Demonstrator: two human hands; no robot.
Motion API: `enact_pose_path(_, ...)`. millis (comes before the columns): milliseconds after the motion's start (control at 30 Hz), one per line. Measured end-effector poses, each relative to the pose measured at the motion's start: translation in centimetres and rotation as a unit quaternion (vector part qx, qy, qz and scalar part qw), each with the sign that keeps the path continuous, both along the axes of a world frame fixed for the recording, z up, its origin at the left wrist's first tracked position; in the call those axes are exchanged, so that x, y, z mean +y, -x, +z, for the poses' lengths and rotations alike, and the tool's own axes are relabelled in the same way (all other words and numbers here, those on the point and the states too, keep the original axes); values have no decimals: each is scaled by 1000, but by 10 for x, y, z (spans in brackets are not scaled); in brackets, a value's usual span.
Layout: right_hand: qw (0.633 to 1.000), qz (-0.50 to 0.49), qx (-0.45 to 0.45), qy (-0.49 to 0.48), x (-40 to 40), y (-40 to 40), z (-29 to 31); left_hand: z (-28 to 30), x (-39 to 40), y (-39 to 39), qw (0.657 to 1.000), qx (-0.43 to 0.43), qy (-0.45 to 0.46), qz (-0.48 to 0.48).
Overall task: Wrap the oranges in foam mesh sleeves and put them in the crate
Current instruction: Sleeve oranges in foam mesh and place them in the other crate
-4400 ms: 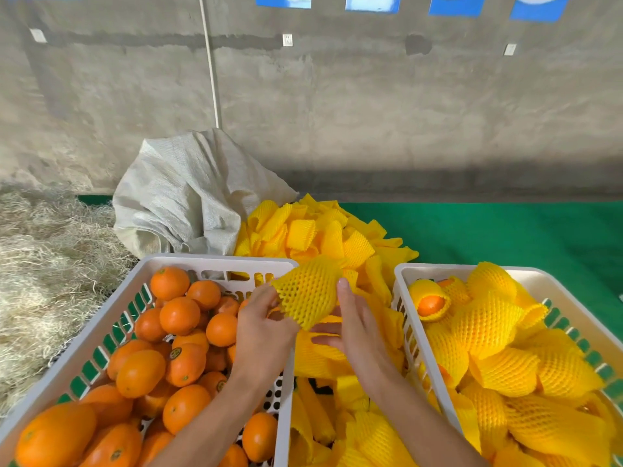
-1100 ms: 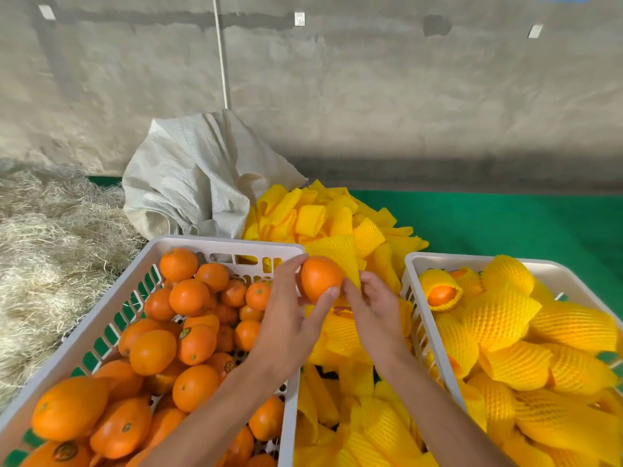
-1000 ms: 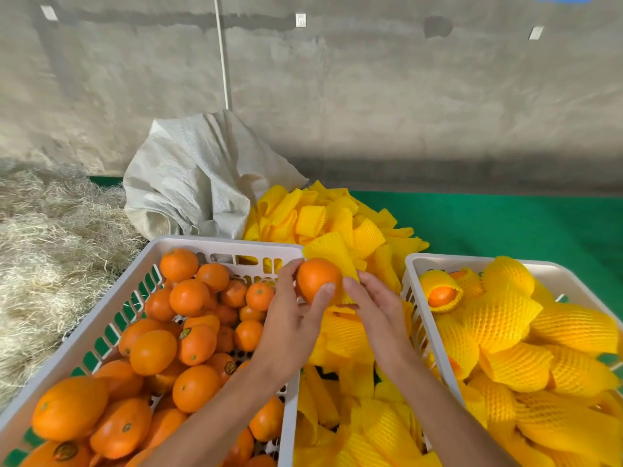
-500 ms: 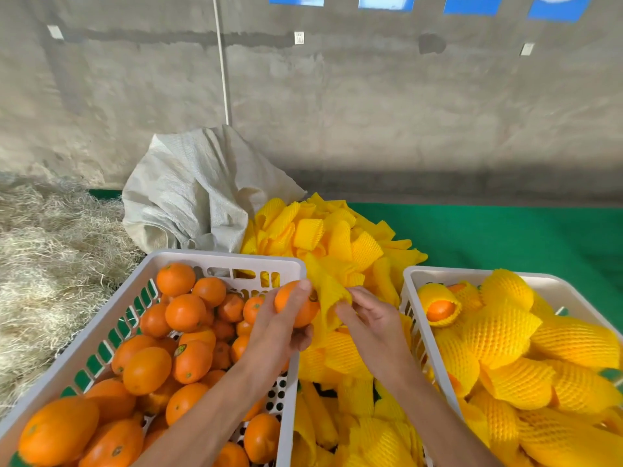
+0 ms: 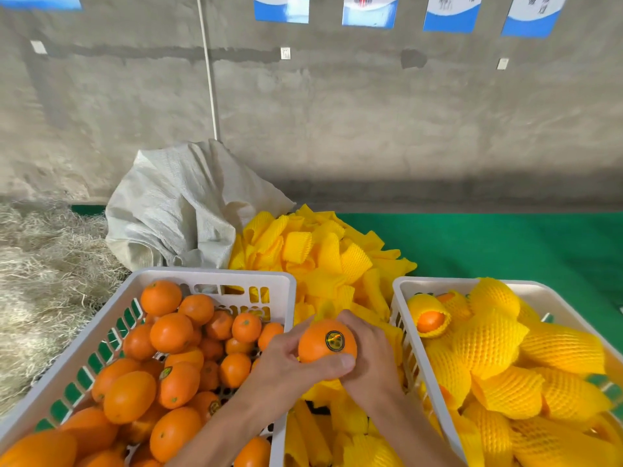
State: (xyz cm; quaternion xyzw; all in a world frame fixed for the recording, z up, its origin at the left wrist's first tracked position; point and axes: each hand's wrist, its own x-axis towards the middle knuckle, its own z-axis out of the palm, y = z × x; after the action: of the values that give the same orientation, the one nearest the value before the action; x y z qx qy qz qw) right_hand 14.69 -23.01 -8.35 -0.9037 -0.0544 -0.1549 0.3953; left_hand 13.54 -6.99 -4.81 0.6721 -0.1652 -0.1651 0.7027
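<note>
Both hands grip orange point(image 5: 326, 345): left hand point(image 5: 286, 362) underneath, right hand point(image 5: 369, 352) cupping sleeve point(image 5: 325, 310) behind it; wrapped-fruit crate point(image 5: 401, 298) right.

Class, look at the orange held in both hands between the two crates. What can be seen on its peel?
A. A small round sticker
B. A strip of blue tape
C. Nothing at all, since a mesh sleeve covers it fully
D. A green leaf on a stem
A: the orange gripped by the left hand and the right hand shows a small round sticker on its bare, uncovered peel.
</note>
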Motion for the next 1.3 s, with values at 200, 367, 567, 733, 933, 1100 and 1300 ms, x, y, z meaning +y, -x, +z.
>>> enact_pose_path(200, 968, 46, 111, -219, 6, -8, 0, -1, 6, -11, 992, 41, 39, 113)
enact_pose_path(367, 944, 67, 145, -289, 9, -5, 1, -2, 9, -11, 991, 19, -4, 132)
enact_pose_path(567, 933, 35, 102, -343, 18, -2, 4, -2, 2, -6, 986, 8, 12, 165)
enact_pose_path(733, 945, -27, 28, -325, 11, -3, 8, -4, 2, -7, 989, 18, 0, 147)
enact_pose_path(933, 986, -22, -126, -107, 8, 2, 13, -5, 5, -7, 985, -27, -108, 135)
enact_pose_path(1100, 976, 9, -218, -8, 6, 7, 15, -5, 7, -8, 959, -84, -216, 166)
enact_pose_path(1300, 921, 74, -359, 133, 11, 5, 16, 2, 21, -12, 985, -21, -132, 108)
